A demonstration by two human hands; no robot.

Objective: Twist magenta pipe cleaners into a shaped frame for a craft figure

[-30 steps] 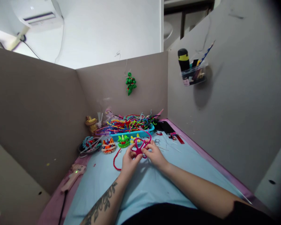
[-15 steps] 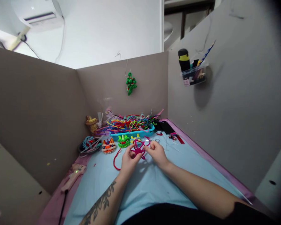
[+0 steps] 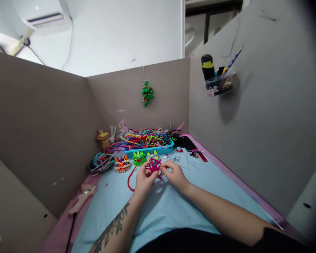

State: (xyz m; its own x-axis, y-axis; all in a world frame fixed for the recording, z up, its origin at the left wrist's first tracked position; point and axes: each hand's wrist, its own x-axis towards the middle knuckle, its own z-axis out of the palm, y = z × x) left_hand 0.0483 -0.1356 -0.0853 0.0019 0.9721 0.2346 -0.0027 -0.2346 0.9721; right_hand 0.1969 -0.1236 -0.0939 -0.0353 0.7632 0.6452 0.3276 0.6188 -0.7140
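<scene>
Over the middle of the light blue cloth, my left hand (image 3: pixel 144 180) pinches a magenta pipe-cleaner piece (image 3: pixel 154 168) with a solid centre and several arms sticking out. My right hand (image 3: pixel 177 176) has its thumb and finger closed on the right side of that same piece, at one of its arms. Parts of the piece are covered by my fingers. A red pipe cleaner (image 3: pixel 129 182) curves on the cloth left of my left hand. Just beyond stand a green fuzzy animal head (image 3: pixel 139 159), an orange and white one (image 3: pixel 122 164) and a yellow and blue one (image 3: pixel 152 155).
A blue tray (image 3: pixel 137 153) heaped with coloured pipe cleaners stands at the back. Scissors (image 3: pixel 176 159) lie beyond my right hand. A pink glue gun (image 3: pixel 82 198) with a green light is at the left, below a dark bowl (image 3: pixel 105 169). Grey panels (image 3: pixel 137 77) enclose three sides.
My right hand has come down and left, nearer the centre of the magenta piece, from a raised pull on one arm. The scissors behind it now show more fully.
</scene>
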